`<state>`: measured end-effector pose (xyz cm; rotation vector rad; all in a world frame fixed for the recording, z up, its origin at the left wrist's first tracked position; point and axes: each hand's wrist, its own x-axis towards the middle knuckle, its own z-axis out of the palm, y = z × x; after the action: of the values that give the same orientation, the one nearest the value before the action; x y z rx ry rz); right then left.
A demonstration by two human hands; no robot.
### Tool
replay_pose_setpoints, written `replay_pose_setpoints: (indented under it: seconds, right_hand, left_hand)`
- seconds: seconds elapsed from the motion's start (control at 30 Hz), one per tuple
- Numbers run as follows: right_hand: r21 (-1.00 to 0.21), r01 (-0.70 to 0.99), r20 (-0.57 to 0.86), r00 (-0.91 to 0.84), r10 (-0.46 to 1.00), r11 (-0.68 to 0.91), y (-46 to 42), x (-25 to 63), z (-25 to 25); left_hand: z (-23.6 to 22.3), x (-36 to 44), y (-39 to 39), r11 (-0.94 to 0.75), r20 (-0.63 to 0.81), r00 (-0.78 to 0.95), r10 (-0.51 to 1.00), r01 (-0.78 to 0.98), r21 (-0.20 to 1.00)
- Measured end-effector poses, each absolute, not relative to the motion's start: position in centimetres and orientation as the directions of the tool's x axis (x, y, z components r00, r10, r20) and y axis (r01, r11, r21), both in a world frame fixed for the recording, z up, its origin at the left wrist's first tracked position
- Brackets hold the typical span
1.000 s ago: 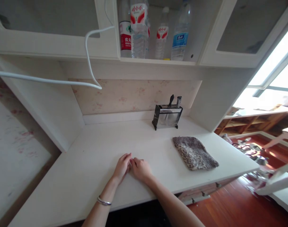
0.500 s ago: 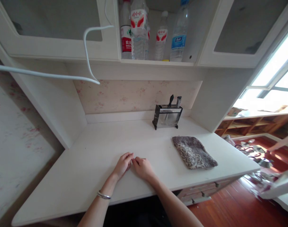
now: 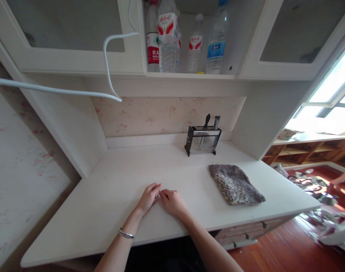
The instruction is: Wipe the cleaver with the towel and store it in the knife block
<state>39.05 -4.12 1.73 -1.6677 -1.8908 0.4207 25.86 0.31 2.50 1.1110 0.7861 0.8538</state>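
Observation:
My left hand (image 3: pixel 148 198) and my right hand (image 3: pixel 174 202) rest side by side on the white desk (image 3: pixel 110 196), near its front edge, fingertips touching each other. Both have their fingers curled under, and nothing shows in either. A silver bangle (image 3: pixel 125 234) circles my left wrist. A folded leopard-print cloth (image 3: pixel 235 184) lies flat on the desk to the right of my right hand, apart from it. At the back of the desk stands a black and clear knife holder (image 3: pixel 202 139) with two handles sticking up.
Several water bottles (image 3: pixel 189 37) stand on the open shelf above, between two cabinet doors. A white cable (image 3: pixel 107 68) loops down across the upper left. Drawers (image 3: pixel 243 232) sit under the desk's right end, over a red wooden floor with clutter at the right.
The view has shifted slightly, so everything sits a little lower and to the right. My hands stay together in the same spot on the desk.

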Motion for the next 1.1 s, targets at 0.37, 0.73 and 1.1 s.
replay_pose_setpoints:
  seconds: [0.37,0.73,1.1]
  right_hand:
    - [-0.603,0.78,0.208,-0.046,0.977,0.165,-3.97,39.06,1.41]
    - [-0.61,0.774,0.211,-0.05,0.976,0.171,-3.96,39.11,1.28]
    - [-0.636,0.751,0.2,-0.065,0.978,0.18,-3.9,39.09,1.13]
  left_hand:
    - [2.31,25.92,0.48,0.209,-0.105,0.457,0.883,-0.184,0.96]
    - [1.85,25.84,0.59,0.209,-0.095,0.464,0.881,-0.202,0.957]
    - [2.08,25.73,0.6,0.201,-0.095,0.459,0.883,-0.189,0.961]
